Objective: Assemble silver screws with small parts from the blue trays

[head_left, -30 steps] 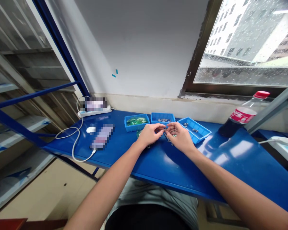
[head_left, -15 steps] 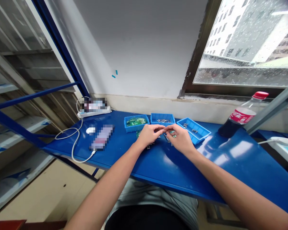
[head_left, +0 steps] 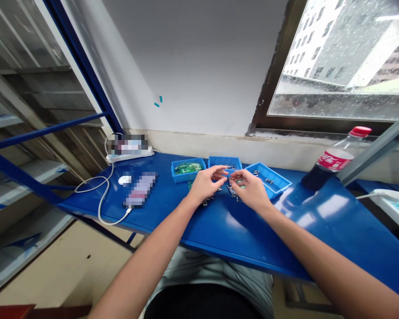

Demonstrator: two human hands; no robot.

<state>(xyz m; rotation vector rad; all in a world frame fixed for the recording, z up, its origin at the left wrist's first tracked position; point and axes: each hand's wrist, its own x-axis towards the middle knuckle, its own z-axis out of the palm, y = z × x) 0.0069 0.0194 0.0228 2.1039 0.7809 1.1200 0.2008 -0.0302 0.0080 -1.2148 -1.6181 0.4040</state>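
Note:
Above the blue table (head_left: 199,226), my left hand (head_left: 205,182) is held palm inward, its thumb and fingers apart with nothing visible between them. Facing it, my right hand (head_left: 251,188) has thumb and fingertips pinched together; whatever is in them is too small to make out. A narrow gap separates the fingertips of the two hands. Loose small metal screws (head_left: 232,192) lie on the table beneath and between the hands, partly hidden by them. Right behind the hands stands a blue bin (head_left: 224,160) with more metal pieces in it.
Left of it, another blue bin (head_left: 175,177) holds green packets. A tilted blue bin (head_left: 279,186) on the right contains a few metal parts. A cola bottle (head_left: 335,159) stands further right. A phone (head_left: 140,190) with a white cable (head_left: 101,210) lies at left.
The fingertips, touching before, have come apart. My left hand's fingers have spread from the thumb, and my right hand has drawn slightly to the right.

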